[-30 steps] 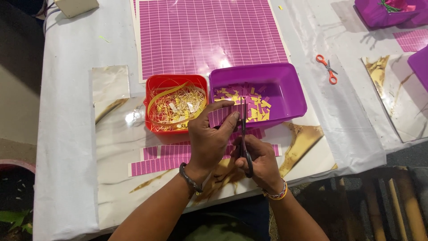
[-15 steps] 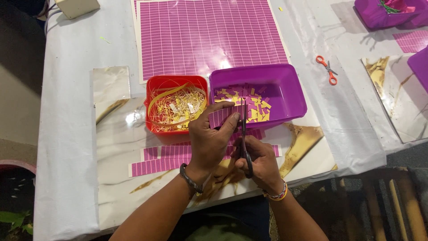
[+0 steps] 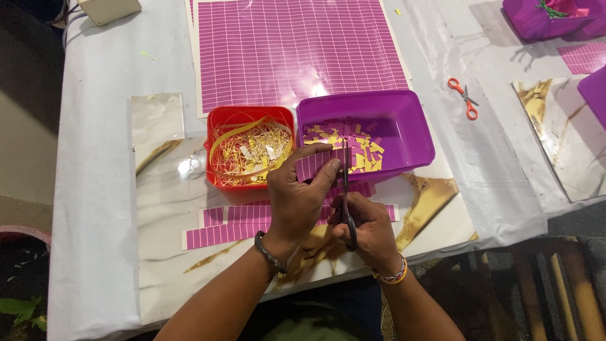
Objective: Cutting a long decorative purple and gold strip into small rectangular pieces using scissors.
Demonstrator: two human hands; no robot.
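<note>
Barely anything has shifted: the left hand still pinches the purple strip over the purple tub — the right hand, closed on the scissors, keeps snipping, so pieces drop inside, beside the red tub on the bench.

We see a table spread with a white cloth that hangs over its near edge, with clear plastic sheeting laid across its right part. Left of the table lies a pale beige floor, dark toward the top. A green plant shows at the lower left corner. Bamboo poles lie below the table's right side. Overhead light glares off the glossy surfaces.
</note>
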